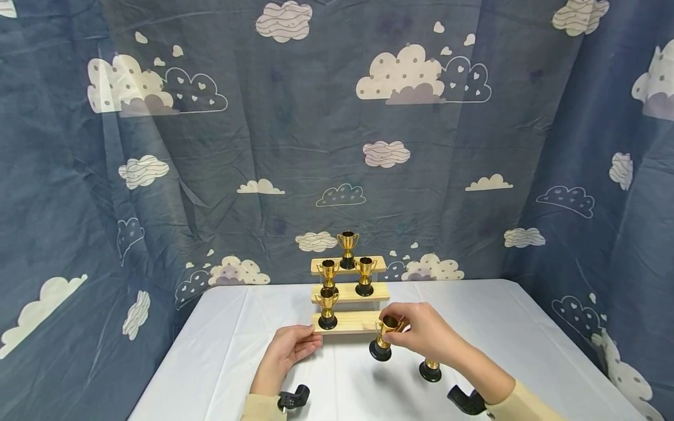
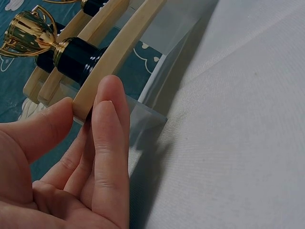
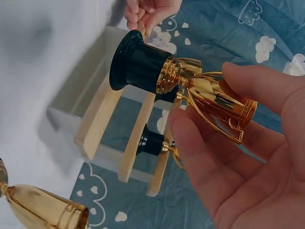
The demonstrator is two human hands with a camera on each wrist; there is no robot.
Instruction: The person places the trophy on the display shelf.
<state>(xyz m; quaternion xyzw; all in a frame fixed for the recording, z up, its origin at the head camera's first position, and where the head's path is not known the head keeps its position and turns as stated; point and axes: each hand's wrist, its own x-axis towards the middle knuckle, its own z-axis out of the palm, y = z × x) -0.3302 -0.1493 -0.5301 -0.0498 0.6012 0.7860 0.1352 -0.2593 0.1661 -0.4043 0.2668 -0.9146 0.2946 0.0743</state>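
Observation:
A three-tier wooden stand (image 1: 353, 323) with pale boards and clear supports stands on the table. My left hand (image 1: 288, 351) pinches the left end of its lowest board (image 2: 107, 67) between thumb and fingers. A small gold trophy cup (image 1: 380, 352) with a black base is in my right hand (image 1: 429, 332), pinched by its cup and handles. It hangs just in front of the lowest board's right end, base down and slightly tilted. On the stand, one trophy (image 1: 347, 244) tops the upper board, two trophies (image 1: 365, 276) share the middle, and another trophy (image 1: 327, 304) stands at the lower left.
Another gold trophy (image 1: 430, 372) stands on the white-covered table (image 1: 210, 351), partly hidden under my right forearm. A dark blue cloud-patterned curtain (image 1: 316, 140) closes off the back and both sides, close behind the stand.

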